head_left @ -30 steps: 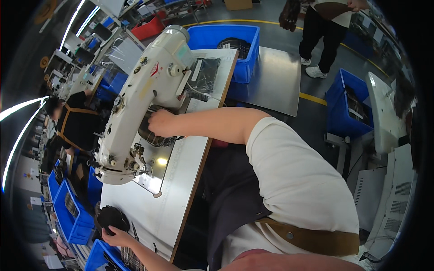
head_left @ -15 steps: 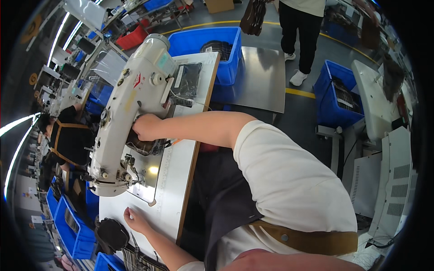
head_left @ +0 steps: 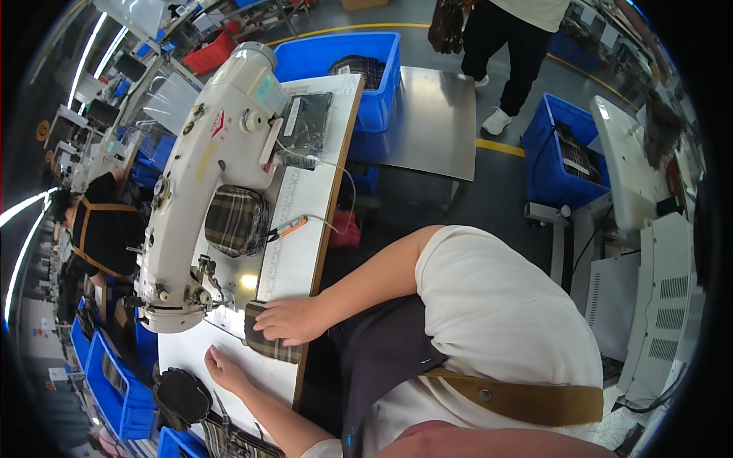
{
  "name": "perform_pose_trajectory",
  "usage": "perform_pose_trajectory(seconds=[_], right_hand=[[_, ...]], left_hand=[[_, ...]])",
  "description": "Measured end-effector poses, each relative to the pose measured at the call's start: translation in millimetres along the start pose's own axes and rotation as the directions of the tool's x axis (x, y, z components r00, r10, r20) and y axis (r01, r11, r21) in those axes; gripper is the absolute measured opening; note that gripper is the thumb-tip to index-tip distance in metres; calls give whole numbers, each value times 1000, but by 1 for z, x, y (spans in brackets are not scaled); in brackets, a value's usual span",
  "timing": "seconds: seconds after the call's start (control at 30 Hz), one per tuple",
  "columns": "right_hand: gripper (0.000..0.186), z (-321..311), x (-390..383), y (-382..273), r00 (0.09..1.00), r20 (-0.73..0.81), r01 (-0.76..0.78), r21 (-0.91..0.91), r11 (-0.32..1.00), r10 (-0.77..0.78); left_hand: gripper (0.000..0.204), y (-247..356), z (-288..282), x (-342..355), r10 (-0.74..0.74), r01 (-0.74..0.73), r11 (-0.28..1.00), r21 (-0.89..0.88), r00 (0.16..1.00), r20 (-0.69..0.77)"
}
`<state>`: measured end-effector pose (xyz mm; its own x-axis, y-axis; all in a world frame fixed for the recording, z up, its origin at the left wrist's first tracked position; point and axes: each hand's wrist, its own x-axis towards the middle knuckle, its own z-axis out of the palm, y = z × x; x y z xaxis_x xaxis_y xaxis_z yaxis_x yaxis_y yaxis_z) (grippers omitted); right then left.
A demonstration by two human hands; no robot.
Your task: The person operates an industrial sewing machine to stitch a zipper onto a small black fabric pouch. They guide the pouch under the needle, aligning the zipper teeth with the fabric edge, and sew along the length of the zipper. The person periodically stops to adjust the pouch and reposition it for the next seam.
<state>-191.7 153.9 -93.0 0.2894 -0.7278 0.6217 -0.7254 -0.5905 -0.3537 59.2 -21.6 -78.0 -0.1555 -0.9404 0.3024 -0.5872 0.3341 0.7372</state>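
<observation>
My right hand lies with spread fingers on a dark plaid fabric piece at the bed of the white sewing machine. My left hand rests on the white tabletop left of it, fingers curled with nothing visible in them, near a dark fabric piece and plaid strips with straps. Under the machine arm sits a stack of plaid pieces, with orange-handled thread snips beside it.
A blue bin of fabric stands behind the table beside a steel plate; another blue bin is right. Blue bins line the left, near a co-worker. Another person stands on the floor behind, holding dark fabric.
My right hand has come down from the stack under the machine arm to the front with a plaid piece. My left hand has left the dark piece at lower left and moved onto the tabletop.
</observation>
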Motion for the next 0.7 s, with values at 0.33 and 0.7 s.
perform_pose_trajectory(seconds=[0.33,0.7], right_hand=[[53,25,26,-5,943,332,7,-63,998,14],[63,18,27,-12,958,261,-70,-179,981,116]], left_hand=[[23,25,7,-23,253,-277,957,80,940,231],[23,28,4,-26,308,-351,929,115,908,284]])
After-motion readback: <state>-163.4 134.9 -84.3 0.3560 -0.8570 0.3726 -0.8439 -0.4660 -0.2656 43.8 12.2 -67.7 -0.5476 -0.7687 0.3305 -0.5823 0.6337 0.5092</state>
